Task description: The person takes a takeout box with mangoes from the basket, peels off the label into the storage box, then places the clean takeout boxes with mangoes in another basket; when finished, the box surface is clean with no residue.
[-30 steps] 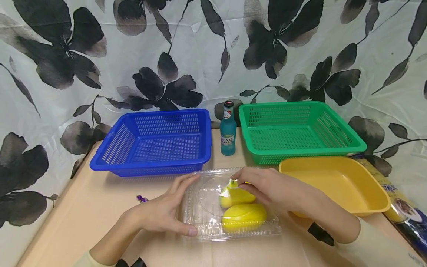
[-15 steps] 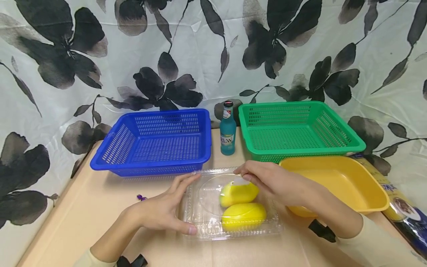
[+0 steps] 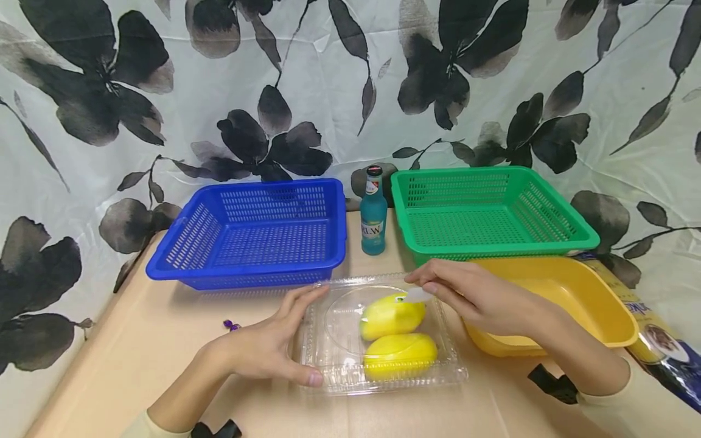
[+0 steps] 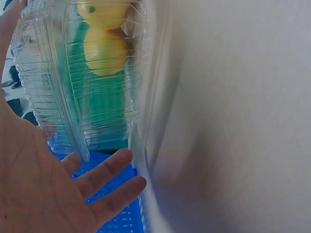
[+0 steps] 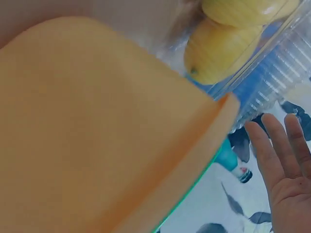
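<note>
A clear plastic clamshell box (image 3: 339,365) lies on the table with two yellow mangoes in it, one farther (image 3: 390,316) and one nearer (image 3: 400,354). My left hand (image 3: 298,337) rests flat against the box's left side, fingers straight and thumb at its front edge. My right hand (image 3: 432,286) hovers over the box's far right corner and pinches a small white sticker (image 3: 417,295). The left wrist view shows my left hand (image 4: 73,184), the box (image 4: 48,97) and the mangoes (image 4: 104,51). In the right wrist view, a mango (image 5: 218,53) and straight fingers (image 5: 286,165) show.
Behind the box stand a blue basket (image 3: 252,231), a blue bottle (image 3: 374,213) and a green basket (image 3: 482,213). A yellow tub (image 3: 547,304) sits at the right under my right forearm. A tiny purple object (image 3: 232,325) lies left of my left hand. A printed packet (image 3: 657,340) lies far right.
My right hand has lifted off the far mango and moved right, away from it, with the white sticker between its fingertips. The left hand and the box have stayed put.
</note>
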Available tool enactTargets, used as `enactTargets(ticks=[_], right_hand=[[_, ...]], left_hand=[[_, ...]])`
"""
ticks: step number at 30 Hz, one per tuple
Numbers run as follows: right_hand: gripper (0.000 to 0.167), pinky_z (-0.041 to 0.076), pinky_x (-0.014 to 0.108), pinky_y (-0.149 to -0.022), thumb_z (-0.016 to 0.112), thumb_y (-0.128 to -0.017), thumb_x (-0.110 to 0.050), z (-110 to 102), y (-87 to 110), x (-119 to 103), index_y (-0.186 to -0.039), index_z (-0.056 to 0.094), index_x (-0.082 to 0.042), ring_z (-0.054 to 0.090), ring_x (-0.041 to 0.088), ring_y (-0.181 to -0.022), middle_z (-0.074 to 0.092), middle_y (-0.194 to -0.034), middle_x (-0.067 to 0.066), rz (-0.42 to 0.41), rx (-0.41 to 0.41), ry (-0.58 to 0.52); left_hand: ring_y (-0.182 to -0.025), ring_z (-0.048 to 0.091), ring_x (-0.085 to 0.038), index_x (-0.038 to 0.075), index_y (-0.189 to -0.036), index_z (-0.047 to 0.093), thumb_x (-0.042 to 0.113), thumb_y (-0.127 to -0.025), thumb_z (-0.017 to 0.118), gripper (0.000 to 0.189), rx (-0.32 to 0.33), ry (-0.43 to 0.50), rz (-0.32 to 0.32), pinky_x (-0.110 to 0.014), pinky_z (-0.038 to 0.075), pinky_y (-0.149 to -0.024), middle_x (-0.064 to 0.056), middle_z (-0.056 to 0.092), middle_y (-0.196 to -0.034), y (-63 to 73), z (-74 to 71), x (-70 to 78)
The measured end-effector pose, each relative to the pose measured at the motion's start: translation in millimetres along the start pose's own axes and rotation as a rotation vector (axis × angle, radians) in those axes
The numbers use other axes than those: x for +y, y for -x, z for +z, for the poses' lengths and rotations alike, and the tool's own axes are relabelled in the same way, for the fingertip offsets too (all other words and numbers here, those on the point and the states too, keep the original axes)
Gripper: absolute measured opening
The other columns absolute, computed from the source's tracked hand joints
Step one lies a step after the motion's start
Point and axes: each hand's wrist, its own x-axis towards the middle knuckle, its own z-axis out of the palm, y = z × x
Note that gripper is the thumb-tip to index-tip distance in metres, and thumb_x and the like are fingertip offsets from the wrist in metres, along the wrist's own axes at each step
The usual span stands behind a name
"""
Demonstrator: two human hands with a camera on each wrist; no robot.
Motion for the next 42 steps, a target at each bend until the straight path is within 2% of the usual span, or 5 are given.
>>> enactTargets(ticks=[7,19,25,37,42], right_hand=[[0.027,0.058,0.028,-0.088,0.053,-0.107,-0.007,-13,12.4,9,-0.127,0.063,-0.021,0.065,0.005,-0.108,0.068,-0.127,-0.006,-0.045,0.059,0.023],[0.036,0.054,0.016,-0.082,0.062,-0.099,0.002,-39,32.7,30,-0.124,0.066,-0.024,0.064,0.002,-0.100,0.067,-0.122,-0.015,-0.086,0.138,0.152],[0.033,0.052,0.014,-0.079,0.065,-0.099,0.000,-49,41.4,41,-0.120,0.067,-0.026,0.065,0.004,-0.097,0.068,-0.116,-0.016,-0.069,0.118,0.208],[0.031,0.050,0.015,-0.074,0.068,-0.097,-0.003,-61,55.5,64,-0.110,0.065,-0.032,0.057,-0.005,-0.085,0.064,-0.099,-0.026,-0.021,0.029,0.280],[0.027,0.049,0.020,-0.068,0.067,-0.099,-0.007,-65,63.1,74,-0.105,0.065,-0.033,0.054,-0.006,-0.080,0.060,-0.092,-0.028,0.031,-0.022,0.262]], left_hand=[[-0.152,0.021,-0.043,0.044,-0.163,0.001,0.064,-0.071,0.086,0.127,0.005,0.001,0.000,-0.067,0.031,-0.115,-0.004,-0.004,-0.168,1.1,-0.9,-0.8],[-0.150,0.026,-0.042,0.042,-0.163,0.001,0.061,-0.070,0.088,0.128,-0.004,0.022,0.006,-0.066,0.031,-0.115,-0.006,-0.005,-0.168,-0.2,0.0,-0.6],[-0.150,0.025,-0.042,0.043,-0.163,0.000,0.059,-0.072,0.088,0.127,-0.013,0.043,0.017,-0.065,0.031,-0.116,-0.004,-0.006,-0.167,-2.6,0.0,-0.7],[-0.152,0.021,-0.042,0.045,-0.162,0.000,0.056,-0.073,0.089,0.126,-0.019,0.056,0.001,-0.066,0.030,-0.116,-0.003,-0.006,-0.167,-3.5,0.4,0.6],[-0.152,0.020,-0.042,0.046,-0.161,0.000,0.056,-0.073,0.089,0.126,-0.020,0.056,-0.002,-0.066,0.031,-0.116,-0.003,-0.007,-0.167,-4.2,0.6,0.8]])
